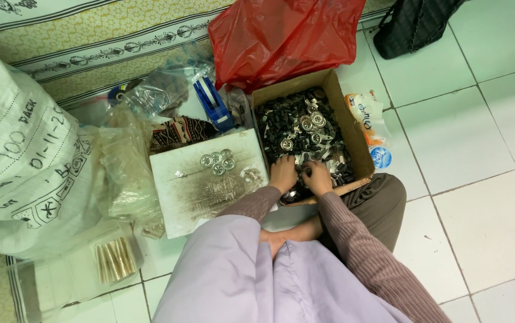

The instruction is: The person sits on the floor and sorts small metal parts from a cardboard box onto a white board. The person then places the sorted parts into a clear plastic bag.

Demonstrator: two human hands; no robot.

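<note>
From the head camera, the person sat on the tiled floor (479, 137) with both hands down in a cardboard box (353, 128) just in front of the knees. The box was filled with small dark and silvery metal parts (296, 128), a few round silver discs lying on top of the heap. The left hand (282, 173) rested knuckles-up at the near edge of the pile, fingers curled into the parts. The right hand (317, 177) sat touching it, also curled; whether either one actually pinched a piece could not be told, since the fingertips were buried.

Just left of the box lay a pale, smudged board (203, 191), and on it stood a small cluster of round silver pieces (218, 161), four or so, close together. Judging from that, only a handful seemed set aside while the box remained nearly full, so the work looked barely begun.

Around this were a red plastic bag (287, 36) behind the box, a blue tape dispenser (212, 103), crumpled clear bags (128, 167), a large white woven sack (24, 155) at the far left, and a clear packet of pale sticks (114, 260) near the person's lilac garment (251, 281). A dark bag (413, 24) sat at the top right.
</note>
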